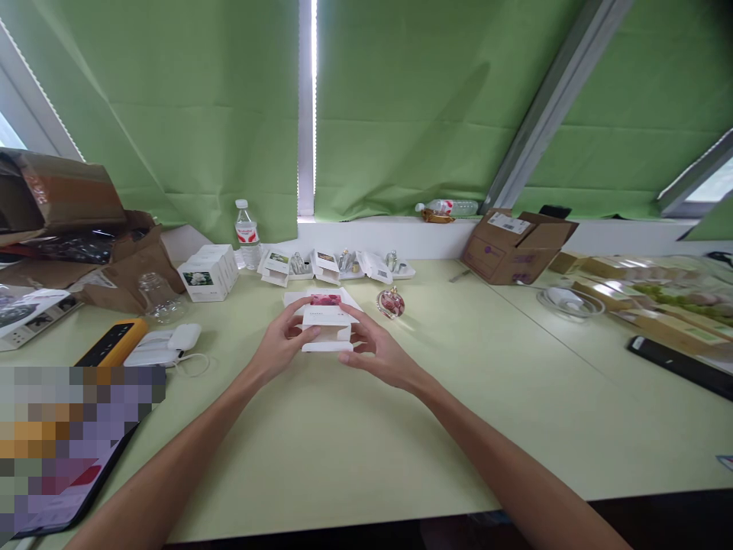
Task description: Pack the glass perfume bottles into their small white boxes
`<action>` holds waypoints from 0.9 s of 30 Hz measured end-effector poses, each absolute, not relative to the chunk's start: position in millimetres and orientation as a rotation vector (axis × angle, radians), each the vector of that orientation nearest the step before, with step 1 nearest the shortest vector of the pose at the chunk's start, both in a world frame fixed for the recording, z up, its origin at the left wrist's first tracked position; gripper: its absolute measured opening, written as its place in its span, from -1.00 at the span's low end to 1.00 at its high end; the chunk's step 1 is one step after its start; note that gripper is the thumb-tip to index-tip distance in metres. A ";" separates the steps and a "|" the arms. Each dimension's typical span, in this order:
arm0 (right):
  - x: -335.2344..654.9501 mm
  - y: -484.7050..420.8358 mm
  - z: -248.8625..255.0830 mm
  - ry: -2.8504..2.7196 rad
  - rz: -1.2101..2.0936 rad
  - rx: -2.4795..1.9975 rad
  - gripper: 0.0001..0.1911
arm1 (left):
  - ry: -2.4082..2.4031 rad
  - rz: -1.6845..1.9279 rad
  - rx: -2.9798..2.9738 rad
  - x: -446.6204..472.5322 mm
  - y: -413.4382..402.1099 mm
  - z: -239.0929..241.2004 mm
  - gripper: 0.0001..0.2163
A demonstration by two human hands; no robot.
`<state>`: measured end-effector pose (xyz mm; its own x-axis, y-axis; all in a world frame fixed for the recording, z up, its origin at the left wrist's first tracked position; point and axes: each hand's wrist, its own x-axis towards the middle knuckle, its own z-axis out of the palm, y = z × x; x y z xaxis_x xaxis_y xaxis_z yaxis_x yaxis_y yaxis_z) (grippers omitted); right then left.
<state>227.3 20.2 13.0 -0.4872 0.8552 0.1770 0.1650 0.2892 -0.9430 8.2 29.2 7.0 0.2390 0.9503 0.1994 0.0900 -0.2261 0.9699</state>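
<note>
Between my two hands is a small white carton (327,315) with a pink flower picture on it; its near end is open and a flap hangs toward me. My left hand (286,336) grips the carton's left side, thumb on the front edge. On the other side, my right hand (375,344) holds it with fingers along the top and right edge. Behind the carton a white piece (293,296) lies partly covered. A round ornate bottle (390,303), red and gold, stands to the right of my right hand.
Farther back are several opened white cartons (326,266) with small glass bottles beside them. White flower-print boxes (207,275) and a water bottle (247,235) stand back left. A cardboard box (515,248) sits back right. A tablet with a blurred screen (85,458) lies front left.
</note>
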 end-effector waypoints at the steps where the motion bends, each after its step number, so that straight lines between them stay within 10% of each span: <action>1: 226.8 19.6 12.9 -1.849 1.220 -0.927 -0.13 | 1.009 1.124 1.548 8.7 28.7 7.9 -0.39; 27: 226.9 24.4 8.6 -1.763 1.112 -0.995 -0.38 | 0.910 1.018 1.550 8.9 24.3 7.6 -0.36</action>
